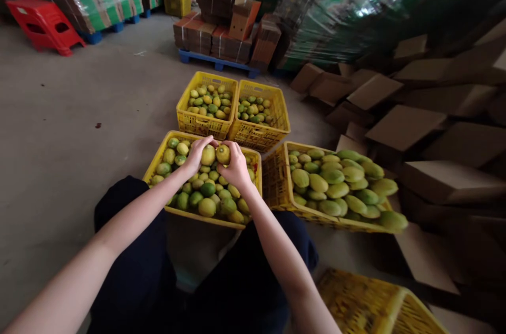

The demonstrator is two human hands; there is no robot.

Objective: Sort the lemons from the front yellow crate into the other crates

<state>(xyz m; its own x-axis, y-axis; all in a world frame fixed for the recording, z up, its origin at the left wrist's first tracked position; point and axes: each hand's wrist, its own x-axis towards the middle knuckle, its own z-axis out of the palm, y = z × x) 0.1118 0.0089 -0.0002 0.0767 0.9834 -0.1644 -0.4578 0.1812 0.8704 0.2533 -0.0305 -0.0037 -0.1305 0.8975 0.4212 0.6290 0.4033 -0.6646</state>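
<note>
My left hand (194, 159) is curled round a yellow-green lemon (208, 155), its fingers over the far side. Right beside it, my right hand (236, 167) grips a second lemon (223, 154) between thumb and fingers, with the stem end showing. Both fruits are held close together above a yellow plastic crate (205, 218) between my knees. Loose lemons (206, 207), from green to yellow, fill that crate below my hands.
Two yellow crates (207, 126) (263, 137) of similar fruit stand just beyond. To the right, another crate (276, 181) is heaped with longer-looking green-yellow fruit (334, 176). Cardboard boxes (407, 126) pile up at right. A red stool (45, 26) and loaded blue pallet (217, 62) stand farther off.
</note>
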